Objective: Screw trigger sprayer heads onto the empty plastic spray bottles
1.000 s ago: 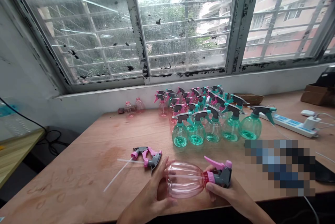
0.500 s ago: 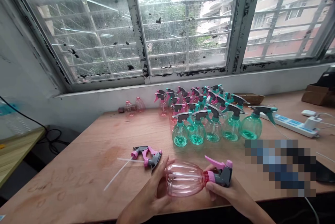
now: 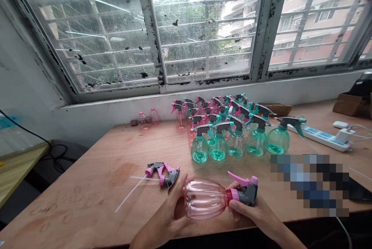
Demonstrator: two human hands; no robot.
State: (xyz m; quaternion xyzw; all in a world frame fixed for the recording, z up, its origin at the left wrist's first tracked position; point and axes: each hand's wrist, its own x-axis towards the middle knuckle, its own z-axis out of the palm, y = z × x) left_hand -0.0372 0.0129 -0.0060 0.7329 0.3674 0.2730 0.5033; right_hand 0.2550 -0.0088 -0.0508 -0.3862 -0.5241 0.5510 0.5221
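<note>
Currently, I have both hands on one clear pink bottle (image 3: 205, 199), held sideways at the lower centre of the frame, above the near edge of a wooden table (image 3: 87, 194). Its base faces left and its neck faces right. My left hand (image 3: 165, 218) is curved around the base, thumb and fingers apart by the bottle's width. My right hand (image 3: 247, 212) is closed narrowly at the neck, gripping the pink collar of a grey spray head (image 3: 248, 194), whose pink trigger (image 3: 238, 179) slants to the upper left. A clear tube shows inside the bottle.

Just left of centre, near my left hand, two more pink-and-grey spray heads (image 3: 170, 178) lie close together on the table, their thin clear tubes (image 3: 130, 194) crossing as they extend left.

Right of centre I see a crowded group of upright spray bottles (image 3: 217, 150), green ones in front, pink ones mostly behind. Farther left, by the wall, stand two pink bottles (image 3: 155, 117). A white power strip (image 3: 322, 136) lies at the right; below it, a pixelated patch hides something I cannot identify. Barred windows (image 3: 203, 28) with flaking frames fill the top.
</note>
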